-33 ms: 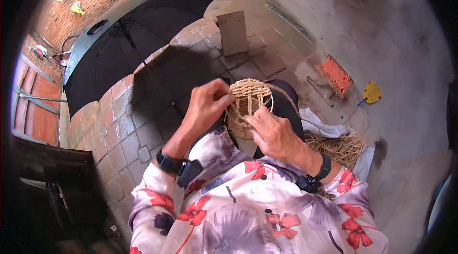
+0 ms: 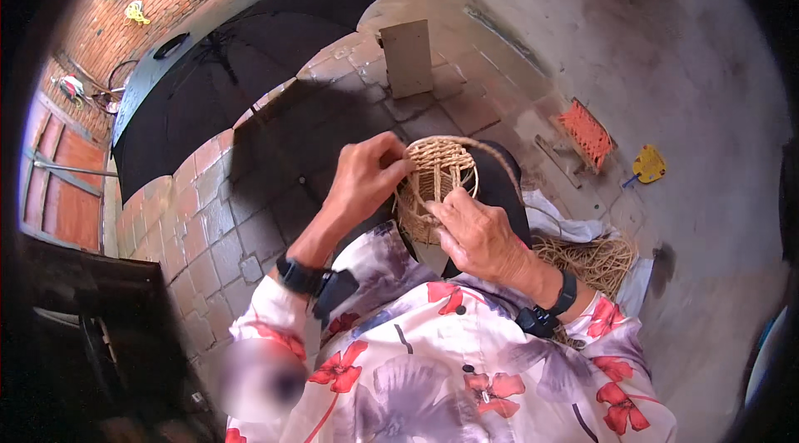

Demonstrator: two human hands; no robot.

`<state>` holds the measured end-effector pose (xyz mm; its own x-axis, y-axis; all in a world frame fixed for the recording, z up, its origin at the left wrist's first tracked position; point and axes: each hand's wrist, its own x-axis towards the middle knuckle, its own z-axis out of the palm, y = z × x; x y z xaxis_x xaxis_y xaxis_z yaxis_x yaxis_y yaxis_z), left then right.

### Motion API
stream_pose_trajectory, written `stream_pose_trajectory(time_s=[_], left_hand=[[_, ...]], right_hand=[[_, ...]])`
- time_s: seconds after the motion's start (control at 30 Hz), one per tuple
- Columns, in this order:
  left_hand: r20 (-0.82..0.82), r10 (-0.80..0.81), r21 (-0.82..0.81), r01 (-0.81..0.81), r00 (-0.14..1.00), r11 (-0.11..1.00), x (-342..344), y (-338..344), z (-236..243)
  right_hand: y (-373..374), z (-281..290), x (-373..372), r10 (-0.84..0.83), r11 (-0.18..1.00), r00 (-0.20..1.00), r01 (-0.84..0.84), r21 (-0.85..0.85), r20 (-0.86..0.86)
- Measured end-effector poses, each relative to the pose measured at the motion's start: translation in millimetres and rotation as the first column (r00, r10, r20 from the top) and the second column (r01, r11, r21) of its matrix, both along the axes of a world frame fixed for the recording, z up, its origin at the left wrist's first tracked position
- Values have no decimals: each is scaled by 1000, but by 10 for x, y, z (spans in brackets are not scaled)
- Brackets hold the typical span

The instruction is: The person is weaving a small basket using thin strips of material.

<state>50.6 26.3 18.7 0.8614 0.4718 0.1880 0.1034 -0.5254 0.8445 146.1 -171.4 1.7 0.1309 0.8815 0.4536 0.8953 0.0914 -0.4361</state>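
Note:
A small round woven basket (image 2: 439, 154) of tan plaited cord is held between my knees, its open mouth facing up toward me. Its far side is densely woven, with gaps between upright strands lower down. My left hand (image 2: 366, 172) is closed at the left rim, thumb and fingertips pinched together there. On the near side, my right hand (image 2: 476, 231) pinches the edge of the basket; its fingertips hide the exact strand. A loose cord (image 2: 499, 161) arches from the top rim and runs down to the right.
A heap of tan cord (image 2: 595, 264) lies on white cloth (image 2: 574, 226) at my right. An open black umbrella (image 2: 241, 52) stands at the left. Beyond are an upright board (image 2: 406, 60), a small orange woven stool (image 2: 586, 135) and a yellow fly-swatter-like object (image 2: 649, 164).
The loose cord now arches along the basket's top rim, closer to my left hand. Both hands have hardly moved.

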Motion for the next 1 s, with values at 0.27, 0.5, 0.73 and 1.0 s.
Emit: stream_pose_trajectory(time_s=[0.27,0.5,0.73,1.0], left_hand=[[172,145,70,-158,975,985,-179,-115,-104],[-109,-127,-278,93,986,956,-789,-470,-369],[-96,-152,-359,108,984,927,-746,-591,-585],[-149,-54,201,84,987,976,-671,-603,-653]], right_hand=[[109,100,49,-6,991,999,11,-136,38],[170,152,29,-86,966,996,87,-244,15],[196,190,58,-104,949,994,92,-300,-23],[198,187,49,-100,945,995,90,-313,-17]])
